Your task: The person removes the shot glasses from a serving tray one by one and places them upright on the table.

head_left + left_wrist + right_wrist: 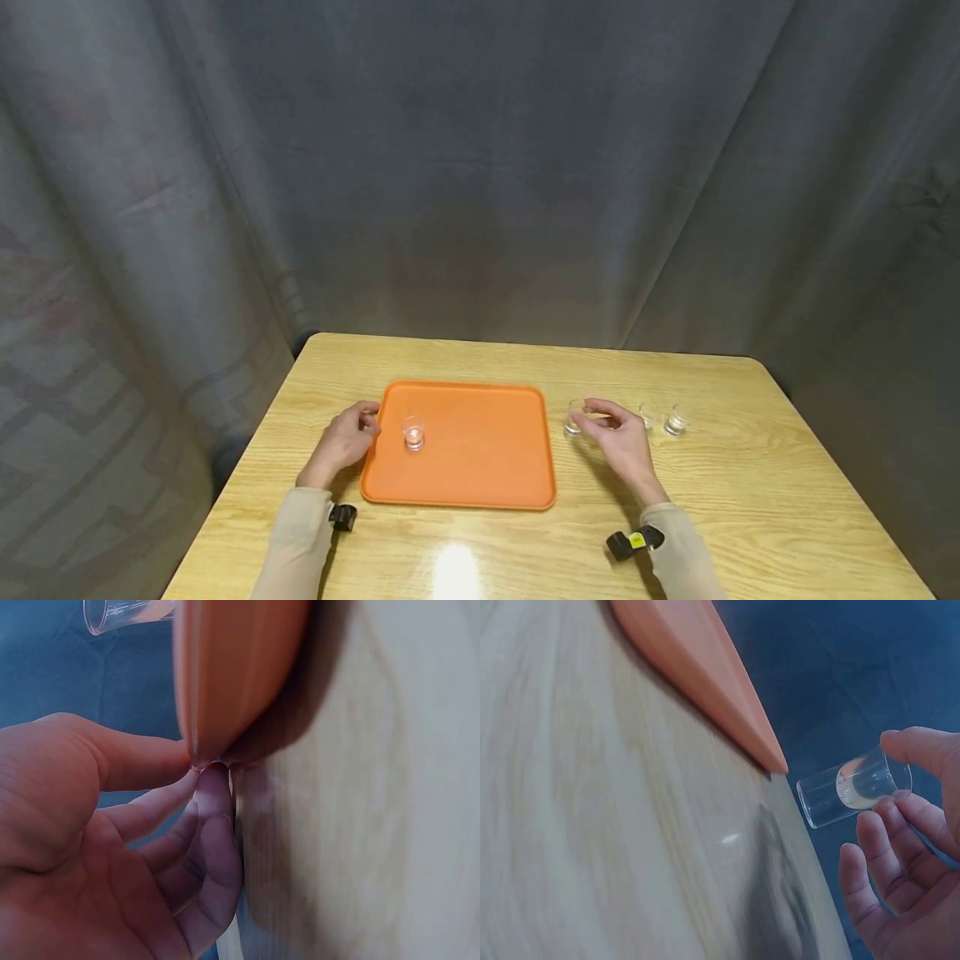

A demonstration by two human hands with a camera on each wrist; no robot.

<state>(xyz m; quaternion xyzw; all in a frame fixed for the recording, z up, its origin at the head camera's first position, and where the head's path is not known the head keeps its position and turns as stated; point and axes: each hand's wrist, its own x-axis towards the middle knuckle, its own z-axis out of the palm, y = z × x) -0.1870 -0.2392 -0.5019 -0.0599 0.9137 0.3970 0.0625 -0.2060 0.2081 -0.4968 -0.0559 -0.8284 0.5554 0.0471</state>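
An orange tray [480, 467] lies on the wooden table with one small clear shot glass [414, 433] standing near its left side. My left hand [347, 437] is at the tray's left edge; in the left wrist view its thumb and a fingertip pinch the rim. To the right of the tray, my right hand [619, 437] holds another clear shot glass [855, 787] near its mouth, between thumb and fingers. In the right wrist view this glass appears raised off the tabletop. Two more shot glasses, one [676, 421] in full view and one [645, 414] partly hidden, stand beyond the right hand.
The light wooden table [780, 500] has its back edge against a dark grey curtain [480, 183], which also hangs along both sides. Each wrist wears a small black camera, such as the one [621, 546] on the right.
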